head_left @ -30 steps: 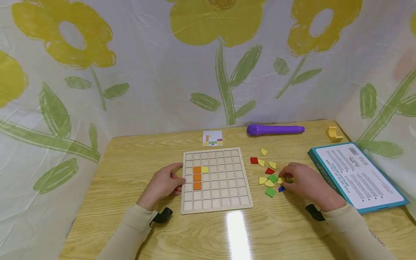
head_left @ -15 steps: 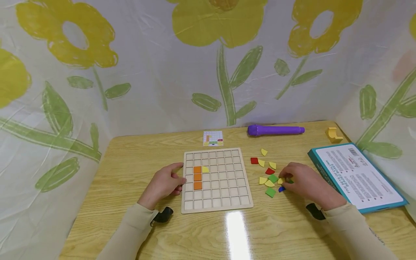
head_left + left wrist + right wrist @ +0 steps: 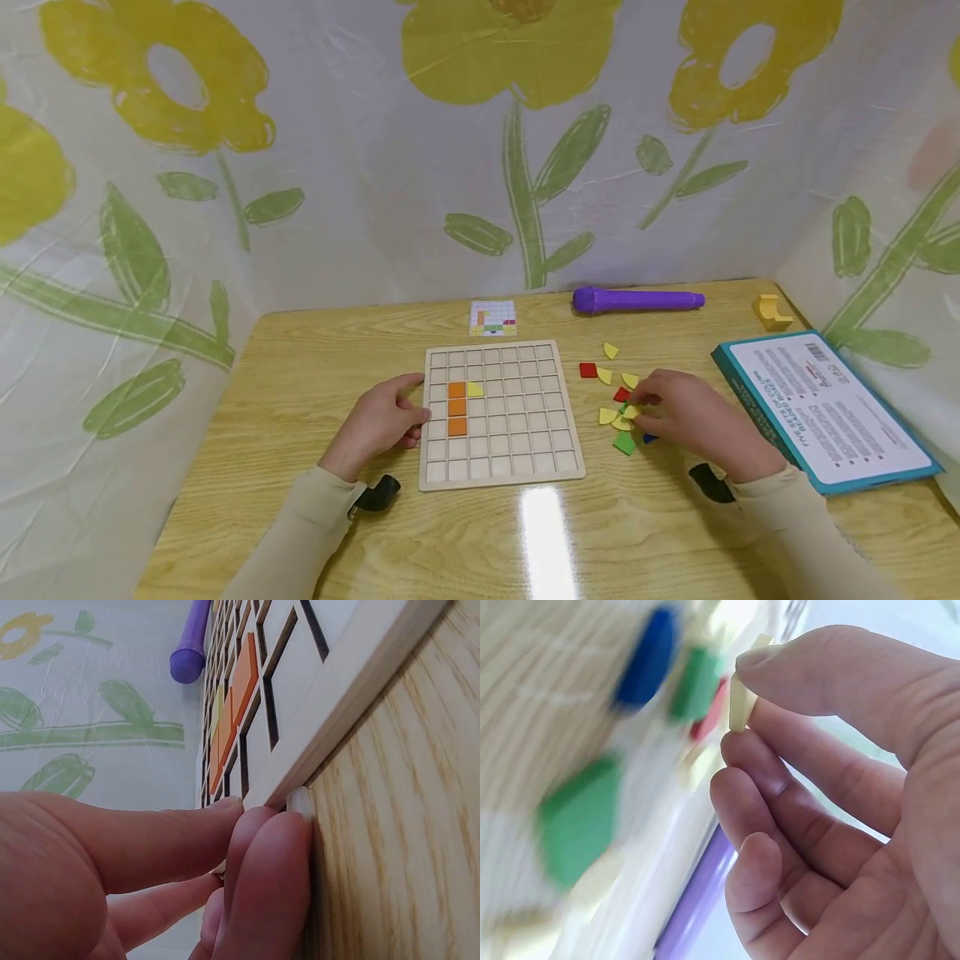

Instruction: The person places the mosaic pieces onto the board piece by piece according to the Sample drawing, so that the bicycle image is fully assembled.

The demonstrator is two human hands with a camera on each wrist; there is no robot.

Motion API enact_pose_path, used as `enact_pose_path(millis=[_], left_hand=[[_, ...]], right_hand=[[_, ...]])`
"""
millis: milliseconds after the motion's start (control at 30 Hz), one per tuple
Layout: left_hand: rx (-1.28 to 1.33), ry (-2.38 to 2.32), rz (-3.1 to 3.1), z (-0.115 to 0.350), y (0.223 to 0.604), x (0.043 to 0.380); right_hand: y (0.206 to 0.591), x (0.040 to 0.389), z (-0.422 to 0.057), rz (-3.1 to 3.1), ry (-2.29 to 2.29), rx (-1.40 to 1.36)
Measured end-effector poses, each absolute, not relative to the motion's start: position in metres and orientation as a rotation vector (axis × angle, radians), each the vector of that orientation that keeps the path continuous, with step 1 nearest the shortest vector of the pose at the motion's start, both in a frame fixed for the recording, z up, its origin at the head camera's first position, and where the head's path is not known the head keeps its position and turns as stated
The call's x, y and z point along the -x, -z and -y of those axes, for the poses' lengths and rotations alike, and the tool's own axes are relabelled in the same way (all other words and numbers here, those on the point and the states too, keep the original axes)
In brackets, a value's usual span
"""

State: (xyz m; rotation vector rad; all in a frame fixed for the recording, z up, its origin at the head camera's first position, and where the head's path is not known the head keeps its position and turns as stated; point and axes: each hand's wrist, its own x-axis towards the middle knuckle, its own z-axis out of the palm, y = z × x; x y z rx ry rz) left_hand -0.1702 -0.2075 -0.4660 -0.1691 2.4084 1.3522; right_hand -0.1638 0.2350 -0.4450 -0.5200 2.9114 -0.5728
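A square wooden grid board (image 3: 519, 438) lies on the table, bearing orange square tiles (image 3: 457, 407) in one column and a yellow quarter-round tile (image 3: 475, 389) beside the top one. My left hand (image 3: 381, 422) grips the board's left edge; in the left wrist view the thumb and fingers (image 3: 266, 877) meet at its pale rim. To the right of the board, my right hand (image 3: 688, 419) pinches a yellow tile (image 3: 739, 701) between thumb and fingers, just over the loose tiles. Among those are yellow ones (image 3: 607, 416), a green one (image 3: 624, 442), a red square (image 3: 588, 370) and a partly hidden blue one (image 3: 649, 437).
Behind the board lies a small pattern card (image 3: 492, 318). A purple microphone-shaped object (image 3: 637, 300) rests near the back wall, with a yellow curved block (image 3: 772, 312) to its right. A teal-edged box (image 3: 832, 408) occupies the right side, close to my right forearm.
My right hand has lifted a yellow tile off the table and moved slightly left with it. My left hand stays at the board's edge.
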Motion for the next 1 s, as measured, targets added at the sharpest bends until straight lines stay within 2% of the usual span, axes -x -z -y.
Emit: enact_pose_path(millis=[400, 1000], left_hand=[[0.147, -1.342, -2.414, 0.209, 0.468, 0.172], [0.144, -1.328, -2.418, 0.209, 0.467, 0.173]], right_hand=[[0.439, 0.178, -0.139, -2.851, 0.649, 0.815], [0.441, 0.169, -0.02, -2.752, 0.599, 1.102]])
